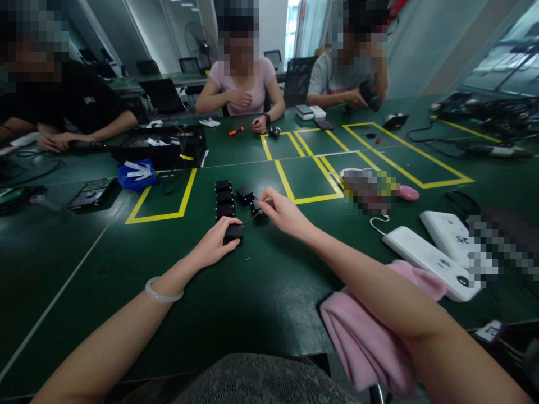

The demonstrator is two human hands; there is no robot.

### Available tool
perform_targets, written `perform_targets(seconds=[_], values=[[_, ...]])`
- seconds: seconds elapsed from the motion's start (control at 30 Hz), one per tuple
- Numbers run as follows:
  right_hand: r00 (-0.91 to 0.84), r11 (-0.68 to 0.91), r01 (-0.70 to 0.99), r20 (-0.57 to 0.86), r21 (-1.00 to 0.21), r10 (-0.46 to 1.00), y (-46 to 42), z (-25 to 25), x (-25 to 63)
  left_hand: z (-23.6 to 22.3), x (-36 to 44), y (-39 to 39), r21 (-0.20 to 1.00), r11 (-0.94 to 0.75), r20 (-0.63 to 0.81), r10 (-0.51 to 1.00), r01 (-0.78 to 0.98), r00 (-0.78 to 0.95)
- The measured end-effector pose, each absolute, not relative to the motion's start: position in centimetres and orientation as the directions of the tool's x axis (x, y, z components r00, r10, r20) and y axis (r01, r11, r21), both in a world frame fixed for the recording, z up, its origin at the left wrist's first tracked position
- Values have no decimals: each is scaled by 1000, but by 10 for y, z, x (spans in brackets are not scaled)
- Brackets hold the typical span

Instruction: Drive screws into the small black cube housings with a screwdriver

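My left hand (pixel 213 244) is closed around a small black box (pixel 233 233), steadying it on the green table. Between the pinched fingers of my right hand (pixel 283 212) is a screwdriver (pixel 252 219); its thin shaft slants down left to the box's right edge. The fingers mostly hide its handle. Beyond my left hand, several similar black boxes (pixel 224 197) stand in a column with small shiny bits at their sides. Another black box (pixel 244 194) lies beside the column, and one more (pixel 256 209) is partly behind my right fingers. A tiny screw (pixel 248 258) lies nearer me.
Yellow tape outlines (pixel 318 200) mark the table. Right are white power banks (pixel 433 262), a cable and a pink cloth (pixel 366 336) under my right forearm. Left are a blue bag (pixel 137 174), a hard drive (pixel 92 194) and a black bin (pixel 164 146). Three people sit across.
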State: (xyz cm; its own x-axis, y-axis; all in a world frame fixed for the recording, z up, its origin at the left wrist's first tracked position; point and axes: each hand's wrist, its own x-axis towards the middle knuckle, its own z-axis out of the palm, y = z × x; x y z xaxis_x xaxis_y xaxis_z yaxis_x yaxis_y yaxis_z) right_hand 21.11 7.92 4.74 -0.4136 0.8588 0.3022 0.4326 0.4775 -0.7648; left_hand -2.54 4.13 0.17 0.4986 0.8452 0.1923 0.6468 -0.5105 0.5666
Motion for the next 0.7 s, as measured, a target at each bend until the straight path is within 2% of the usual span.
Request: perform_targets(seconds=[0.7], values=[[-431,498,490,299,-715,852,76,53,210,6,-25,40,591,-478,157,858,650,488]])
